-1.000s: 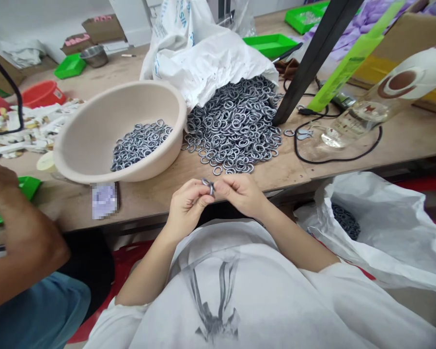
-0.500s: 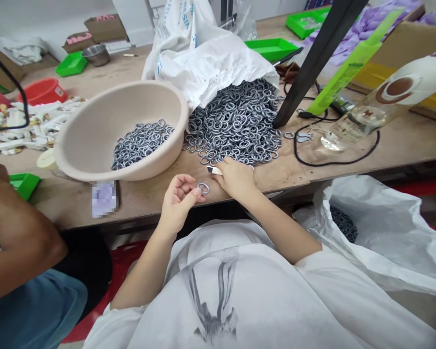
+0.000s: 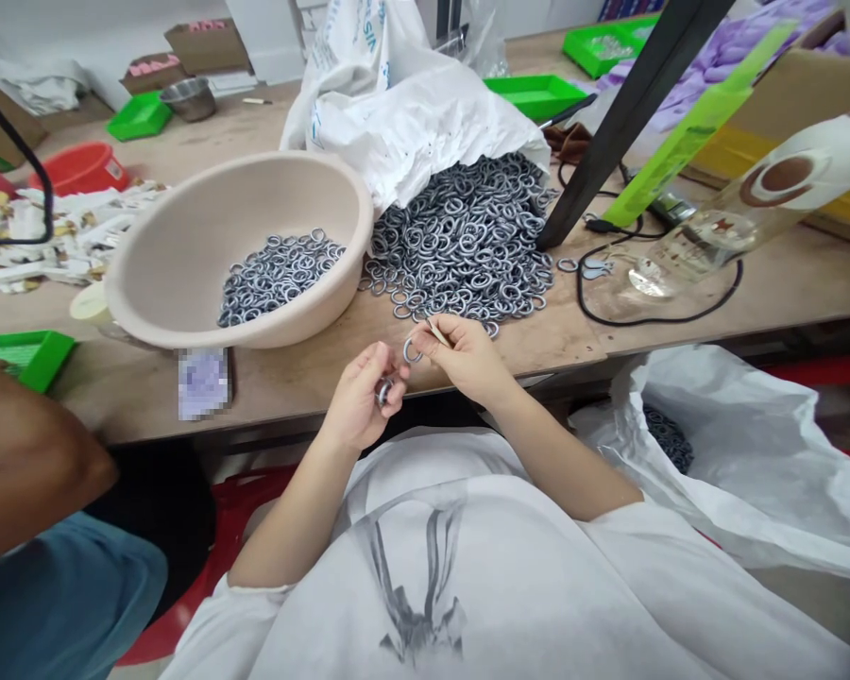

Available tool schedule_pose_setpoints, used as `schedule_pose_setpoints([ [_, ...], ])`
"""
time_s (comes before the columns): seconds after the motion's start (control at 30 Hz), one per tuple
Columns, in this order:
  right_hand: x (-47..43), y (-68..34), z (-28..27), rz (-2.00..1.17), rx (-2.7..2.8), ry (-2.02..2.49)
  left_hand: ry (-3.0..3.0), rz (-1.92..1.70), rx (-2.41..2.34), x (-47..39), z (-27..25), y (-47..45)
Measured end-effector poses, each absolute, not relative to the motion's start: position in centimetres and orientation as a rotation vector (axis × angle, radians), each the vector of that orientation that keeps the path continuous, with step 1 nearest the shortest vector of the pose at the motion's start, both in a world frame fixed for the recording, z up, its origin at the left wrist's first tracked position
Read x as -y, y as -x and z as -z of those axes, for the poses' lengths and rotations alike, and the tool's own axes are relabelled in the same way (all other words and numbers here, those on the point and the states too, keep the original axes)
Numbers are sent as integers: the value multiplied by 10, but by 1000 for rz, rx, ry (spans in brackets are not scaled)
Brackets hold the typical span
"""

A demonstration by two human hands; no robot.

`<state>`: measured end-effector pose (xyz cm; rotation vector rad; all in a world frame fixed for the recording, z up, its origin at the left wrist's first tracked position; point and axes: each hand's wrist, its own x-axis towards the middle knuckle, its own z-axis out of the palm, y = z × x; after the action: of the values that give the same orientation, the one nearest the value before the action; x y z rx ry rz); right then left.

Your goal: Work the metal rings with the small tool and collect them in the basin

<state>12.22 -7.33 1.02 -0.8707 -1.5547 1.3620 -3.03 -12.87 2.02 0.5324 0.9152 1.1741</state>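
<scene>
Ring (image 3: 406, 350) pinched in right hand (image 3: 471, 360), pale piece (image 3: 437, 331) partly hidden; left hand (image 3: 358, 398) curled round another ring (image 3: 382, 391), partly covered.

It's a white shirt (image 3: 538, 576) they have on, loose and softly creased, with a dark grey print (image 3: 419, 628) in the middle of the front: long, brushed-looking streaks (image 3: 433, 548) running into a ragged, bow-like shape. The left sleeve (image 3: 216, 628) and right sleeve (image 3: 655, 557) are short, white and roomy; the forearms (image 3: 294, 519), left hand (image 3: 358, 401) and right hand (image 3: 467, 361) are bare.
</scene>
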Motion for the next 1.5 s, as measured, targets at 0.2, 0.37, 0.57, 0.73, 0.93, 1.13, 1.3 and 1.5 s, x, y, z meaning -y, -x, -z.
schedule_pose_setpoints([
  [0.2, 82, -119, -8, -1373, 1582, 786, -571, -874, -845, 133, -19, 23],
  [0.37, 83, -122, -7, -1121, 1723, 720, -573, -1004, -845, 135, -21, 24],
  [0.57, 88, -122, -9, -1042, 1798, 739, -638, -981, -841, 139, -17, 22],
  [0.73, 90, -121, -10, -1062, 1720, 783, -632, -960, -839, 138, -16, 21],
  [0.93, 90, -121, -7, -1027, 1725, 819, -633, -1016, -896, 137, -21, 16],
  [1.13, 88, -122, -2, -1147, 1618, 855, -646, -1005, -875, 138, -22, 17],
  [1.3, 92, -124, -2, -1144, 1660, 819, -623, -1026, -873, 136, -23, 19],
  [1.5, 92, -127, -2, -1148, 1659, 817, -627, -1010, -861, 136, -23, 19],
])
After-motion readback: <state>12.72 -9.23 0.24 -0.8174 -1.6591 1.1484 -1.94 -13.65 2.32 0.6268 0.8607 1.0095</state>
